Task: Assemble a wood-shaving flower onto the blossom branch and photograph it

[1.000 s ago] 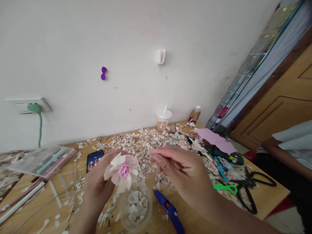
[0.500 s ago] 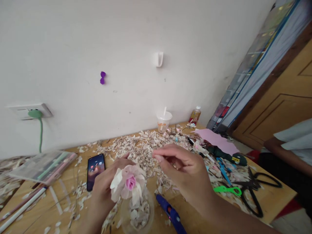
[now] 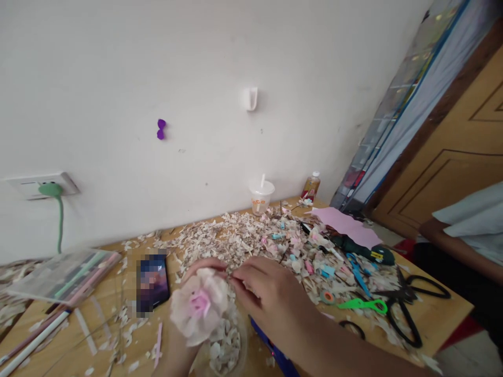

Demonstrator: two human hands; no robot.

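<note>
The right hand (image 3: 271, 293) has moved the most over the past second. Earlier it stood well apart from the left hand (image 3: 202, 264), pinched above the blue glue gun (image 3: 275, 351); now it has crossed leftward and down, its fingertips just beside or touching the left hand's fingers behind the flower. The right grip is narrow, but its inner side is hidden, so I cannot tell how firmly it is closed or whether it pinches anything.

The left grip holds the white and pink flower (image 3: 200, 306), steadying it from behind with only bent fingers showing above the petals. The flower sits lower than a second ago, left of the right hand and partly over the clear tub (image 3: 244, 343) of pale flakes. Its pink centre faces the camera.

These shifts bare some things and cover others. The phone (image 3: 155, 285), partly behind the left hand before, is now clear of it, its screen blurred into blocks. A pink strip (image 3: 158, 343) shows on the desk (image 3: 444, 317) below the phone. To the right, a black loop (image 3: 352, 329) and a small orange-centred roll (image 3: 327, 297) have come into sight near the green tool (image 3: 365, 306), while the glue gun's upper end is more covered by the right hand.
</note>
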